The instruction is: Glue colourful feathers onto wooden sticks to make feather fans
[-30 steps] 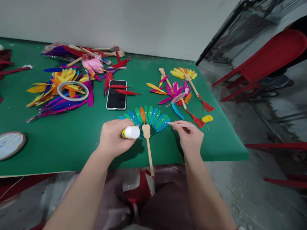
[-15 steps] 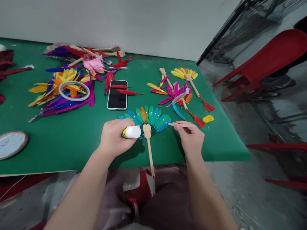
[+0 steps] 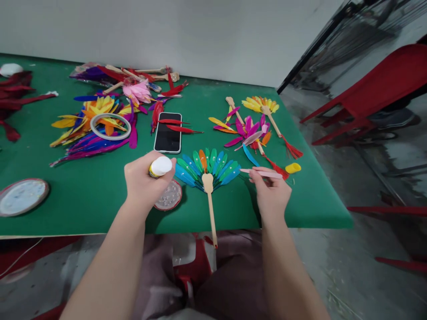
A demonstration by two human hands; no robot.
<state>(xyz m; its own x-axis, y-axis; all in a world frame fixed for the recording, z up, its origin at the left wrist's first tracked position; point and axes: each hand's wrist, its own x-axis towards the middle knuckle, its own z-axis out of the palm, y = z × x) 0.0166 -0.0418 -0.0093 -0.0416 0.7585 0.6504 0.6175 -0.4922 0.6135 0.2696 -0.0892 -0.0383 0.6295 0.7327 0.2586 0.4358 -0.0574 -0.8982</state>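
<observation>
Bottle (image 3: 160,166), feather fan (image 3: 207,182), pink tool (image 3: 267,174).
Left hand (image 3: 142,180): grip wrapped round bottle. Fan on tabletop (image 3: 316,198), handle (image 3: 211,213) overhanging near edge; probably light, feathers (image 3: 228,169) soft, fragile; best held by stiff handle. Right hand (image 3: 272,193): grip pinching tool, tip by rightmost feathers, contact unclear.

A dark-screened phone (image 3: 167,142) lies left of a red chair (image 3: 383,84).

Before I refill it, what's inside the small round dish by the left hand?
Small pale bits show inside the dish. The left hand hides its upper left part, so anything there can't be seen.
</observation>
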